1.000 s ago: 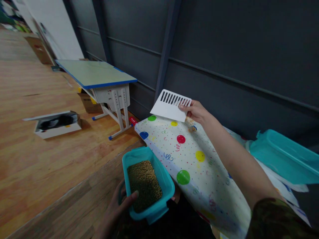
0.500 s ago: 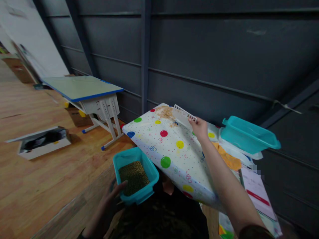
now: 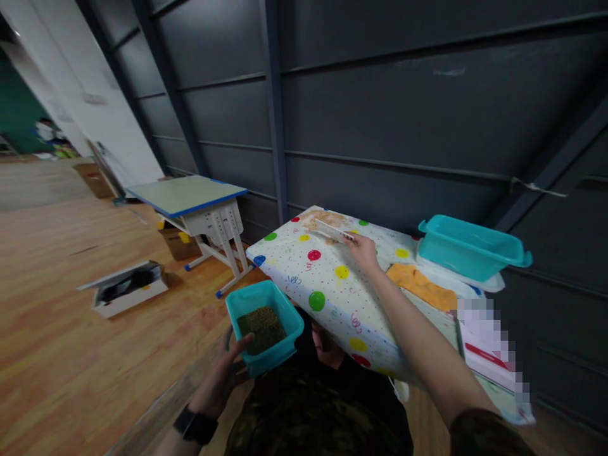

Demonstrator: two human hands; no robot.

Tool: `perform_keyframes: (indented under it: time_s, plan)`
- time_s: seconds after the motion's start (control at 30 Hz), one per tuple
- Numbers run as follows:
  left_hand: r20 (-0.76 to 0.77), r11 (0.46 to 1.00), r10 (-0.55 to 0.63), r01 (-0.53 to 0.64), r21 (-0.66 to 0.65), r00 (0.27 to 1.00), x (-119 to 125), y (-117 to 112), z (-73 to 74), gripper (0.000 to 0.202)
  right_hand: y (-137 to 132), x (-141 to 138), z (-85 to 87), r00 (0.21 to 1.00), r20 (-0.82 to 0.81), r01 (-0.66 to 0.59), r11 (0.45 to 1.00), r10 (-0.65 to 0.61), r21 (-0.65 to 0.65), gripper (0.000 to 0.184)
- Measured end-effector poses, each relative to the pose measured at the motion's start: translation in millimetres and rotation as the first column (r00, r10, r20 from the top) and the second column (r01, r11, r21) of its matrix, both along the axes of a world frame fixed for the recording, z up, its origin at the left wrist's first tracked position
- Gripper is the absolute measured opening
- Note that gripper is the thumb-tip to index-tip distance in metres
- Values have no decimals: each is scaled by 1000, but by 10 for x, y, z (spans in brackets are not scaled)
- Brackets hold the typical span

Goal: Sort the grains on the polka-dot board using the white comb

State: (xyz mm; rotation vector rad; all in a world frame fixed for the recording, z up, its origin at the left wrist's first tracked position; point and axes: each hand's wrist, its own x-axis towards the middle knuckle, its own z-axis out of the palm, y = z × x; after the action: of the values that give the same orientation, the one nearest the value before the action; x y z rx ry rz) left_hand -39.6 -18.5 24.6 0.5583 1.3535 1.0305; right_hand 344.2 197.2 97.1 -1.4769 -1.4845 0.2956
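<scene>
My left hand (image 3: 228, 367) grips the near left side of a teal plastic bin (image 3: 285, 351), its thumb over the rim. Dark green and yellowish grains (image 3: 262, 326) lie in the bin, which I hold beside the table's front edge. In my right hand (image 3: 363, 252) is a thin white plastic piece (image 3: 332, 230) with slots along its edge. It extends over a scattered patch of tan grains (image 3: 311, 218) at the far left corner of the table. Whether the piece touches the tabletop, I cannot tell.
A balloon-print cloth covers the table (image 3: 327, 278). Toward its right are another teal bin (image 3: 470, 247), an orange cloth (image 3: 422, 288) and a white-and-red booklet (image 3: 489, 354). A desk (image 3: 190, 193) and an open box (image 3: 130, 291) stand left. A dark panelled wall (image 3: 361, 114) rises behind.
The white piece has swung lower and leftward over the tan grains, and these look more spread out. My left hand still holds the bin. The camera view has shifted.
</scene>
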Motion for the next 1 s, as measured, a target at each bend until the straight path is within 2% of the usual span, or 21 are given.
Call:
perform_keyframes:
  time_s: [0.2, 0.33, 0.43, 0.57, 0.7, 0.83, 1.0]
  plan:
    - [108, 998, -53, 50, 24, 993, 62, -44, -41, 109, -47, -153, -40, 997, 56, -48, 999, 47, 7, 30]
    - [205, 995, -43, 24, 94, 978, 71, -55, -47, 105, -34, -106, -51, 996, 89, 0, 999, -4, 48, 38]
    - [292, 990, -28, -14, 140, 956, 59, -53, -65, 105, -20, -33, -80, 986, 163, 44, 999, -46, 18, 42]
    - [315, 999, 15, -26, 31, 949, 0, -58, -119, 97, -8, -7, -120, 967, 250, 61, 997, -46, -52, 41]
    - [334, 998, 31, -13, -57, 942, -50, -57, -150, 78, -6, -74, -128, 961, 271, 68, 996, -48, -64, 40]
    - [363, 998, 32, -7, -70, 931, -16, -51, -97, 70, -11, -137, -109, 977, 198, 82, 997, -79, -6, 38]
    - [416, 999, 28, -7, -52, 909, 77, -63, -15, 87, 1, -135, -113, 971, -66, 237, 966, -231, 103, 43]
